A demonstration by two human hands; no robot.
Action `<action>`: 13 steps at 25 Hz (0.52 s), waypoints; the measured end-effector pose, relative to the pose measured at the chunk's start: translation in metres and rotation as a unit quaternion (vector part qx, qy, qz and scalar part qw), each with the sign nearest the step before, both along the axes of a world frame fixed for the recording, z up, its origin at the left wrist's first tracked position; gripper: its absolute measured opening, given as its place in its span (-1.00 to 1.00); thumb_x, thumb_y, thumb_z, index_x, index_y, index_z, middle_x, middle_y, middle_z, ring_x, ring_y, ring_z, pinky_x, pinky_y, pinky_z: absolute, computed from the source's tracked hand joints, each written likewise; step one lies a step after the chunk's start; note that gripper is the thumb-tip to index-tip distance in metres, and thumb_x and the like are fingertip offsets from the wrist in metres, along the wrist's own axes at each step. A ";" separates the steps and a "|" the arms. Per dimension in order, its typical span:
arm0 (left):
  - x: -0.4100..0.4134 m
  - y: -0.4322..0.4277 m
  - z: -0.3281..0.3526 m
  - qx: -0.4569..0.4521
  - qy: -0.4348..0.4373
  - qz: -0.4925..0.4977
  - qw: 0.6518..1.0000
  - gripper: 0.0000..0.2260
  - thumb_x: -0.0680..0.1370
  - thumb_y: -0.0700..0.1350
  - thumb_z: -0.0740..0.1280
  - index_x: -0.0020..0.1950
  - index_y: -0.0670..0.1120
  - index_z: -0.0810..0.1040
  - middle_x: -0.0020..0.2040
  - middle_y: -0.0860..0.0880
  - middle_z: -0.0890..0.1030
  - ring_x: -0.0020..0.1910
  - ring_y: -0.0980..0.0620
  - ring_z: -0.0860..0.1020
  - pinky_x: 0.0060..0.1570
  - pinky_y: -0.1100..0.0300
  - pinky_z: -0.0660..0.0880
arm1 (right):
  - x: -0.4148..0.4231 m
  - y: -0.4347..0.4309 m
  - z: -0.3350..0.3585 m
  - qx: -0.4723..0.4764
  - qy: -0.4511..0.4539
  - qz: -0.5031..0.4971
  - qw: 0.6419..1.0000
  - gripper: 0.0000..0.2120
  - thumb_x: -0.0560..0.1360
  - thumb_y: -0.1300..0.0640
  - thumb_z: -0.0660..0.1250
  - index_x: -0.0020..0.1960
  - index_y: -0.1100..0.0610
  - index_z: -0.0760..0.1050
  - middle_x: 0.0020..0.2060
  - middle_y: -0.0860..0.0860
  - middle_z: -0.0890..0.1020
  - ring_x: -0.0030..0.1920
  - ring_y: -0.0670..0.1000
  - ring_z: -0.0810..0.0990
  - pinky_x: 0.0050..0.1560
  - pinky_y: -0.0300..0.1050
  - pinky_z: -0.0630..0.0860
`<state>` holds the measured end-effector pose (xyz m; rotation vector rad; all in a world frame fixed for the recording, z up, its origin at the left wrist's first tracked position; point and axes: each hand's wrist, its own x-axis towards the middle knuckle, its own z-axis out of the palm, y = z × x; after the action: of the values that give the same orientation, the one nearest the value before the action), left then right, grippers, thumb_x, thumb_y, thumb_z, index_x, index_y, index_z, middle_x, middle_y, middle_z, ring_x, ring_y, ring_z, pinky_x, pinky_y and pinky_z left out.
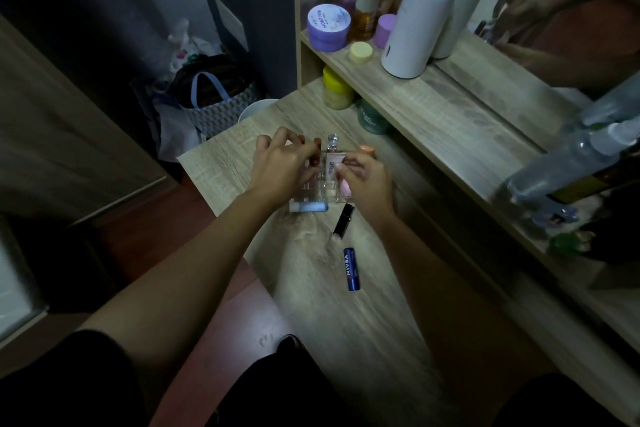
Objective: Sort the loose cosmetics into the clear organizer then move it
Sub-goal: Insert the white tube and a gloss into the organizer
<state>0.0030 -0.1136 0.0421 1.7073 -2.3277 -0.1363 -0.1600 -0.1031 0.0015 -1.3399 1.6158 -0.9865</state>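
The clear organizer (323,196) stands on the wooden table (346,305), partly hidden by both hands. My left hand (282,166) rests over its left side, fingers curled on its top edge. My right hand (365,180) pinches a pale pink tube (331,165) that stands upright in the organizer. A clear-capped bottle (332,141) rises behind the tube. A pink item (345,189) sits under my right hand. A light blue tube (310,207) lies at the organizer's front. A black tube (343,220) and a blue Nivea lip balm (351,269) lie loose on the table nearer to me.
A shelf (398,87) behind the table carries a purple jar (328,28), bottles, a yellow lid (361,52) and a white cylinder (417,24). Two jars sit under the shelf. A mirror stands at the right. A patterned bag (218,104) sits on the floor to the left.
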 end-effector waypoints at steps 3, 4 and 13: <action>0.002 0.003 -0.001 -0.013 -0.023 -0.012 1.000 -0.80 0.44 0.00 0.38 0.00 -0.06 0.58 -0.01 -0.04 0.67 0.16 -0.14 0.46 0.01 -0.05 0.30 | -0.003 0.004 -0.007 0.005 0.040 0.011 0.999 -0.84 0.47 0.21 0.34 0.05 0.15 0.56 -0.13 -0.07 0.57 -0.25 -0.33 0.51 -0.37 -0.65 0.37; 0.002 0.003 -0.001 -0.018 -0.025 -0.013 0.999 -0.79 0.44 0.01 0.37 -0.01 -0.06 0.59 0.00 -0.03 0.66 0.14 -0.15 0.47 0.00 -0.05 0.30 | -0.004 0.003 -0.009 0.005 0.052 0.020 0.998 -0.85 0.47 0.21 0.35 0.05 0.14 0.56 -0.13 -0.06 0.57 -0.24 -0.34 0.50 -0.36 -0.65 0.37; 0.004 0.002 0.001 -0.039 -0.030 -0.011 0.999 -0.70 0.44 0.06 0.39 0.08 -0.09 0.58 0.05 -0.06 0.65 0.11 -0.18 0.49 -0.02 -0.06 0.33 | -0.002 -0.001 -0.002 0.004 0.108 0.061 0.992 -0.67 0.48 0.26 0.33 0.24 0.15 0.47 0.06 0.05 0.65 -0.08 -0.22 0.54 -0.16 -0.45 0.52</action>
<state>0.0070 -0.1116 0.0431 1.6706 -2.3622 0.0010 -0.1622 -0.1041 -0.0002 -1.5649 1.6692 -0.7836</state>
